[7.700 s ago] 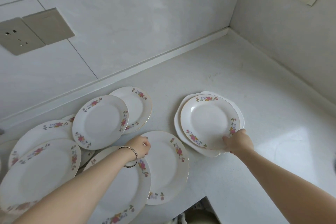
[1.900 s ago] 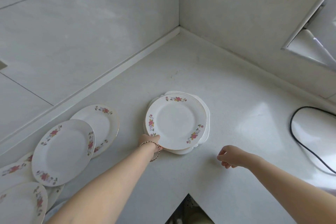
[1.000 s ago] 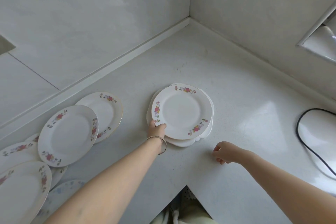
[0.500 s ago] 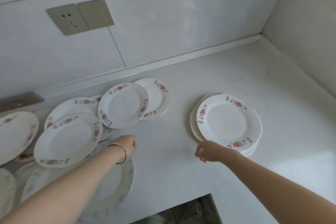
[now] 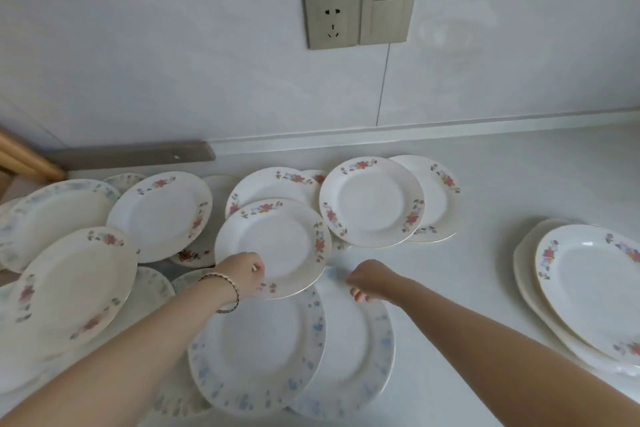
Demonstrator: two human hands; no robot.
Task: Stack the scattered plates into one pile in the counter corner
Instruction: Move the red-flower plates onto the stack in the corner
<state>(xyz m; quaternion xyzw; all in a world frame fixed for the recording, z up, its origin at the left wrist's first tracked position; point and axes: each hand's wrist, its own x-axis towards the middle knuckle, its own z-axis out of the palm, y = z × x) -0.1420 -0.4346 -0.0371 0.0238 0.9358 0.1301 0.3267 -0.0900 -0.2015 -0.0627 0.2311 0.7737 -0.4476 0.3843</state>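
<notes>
Plate (image 5: 273, 239), white with red flower sprays round its rim, pinched by left hand (image 5: 242, 272); right hand (image 5: 369, 279) loosely curled, empty

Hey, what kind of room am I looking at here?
Most likely a home kitchen: a white counter runs along a tiled wall, a wall socket sits above it, and many floral plates lie scattered on the counter.

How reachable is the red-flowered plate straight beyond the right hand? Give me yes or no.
Probably yes. The right hand hovers just short of the red-flowered plate, which lies on top of its neighbours with nothing over it; only bare counter lies between.
</notes>
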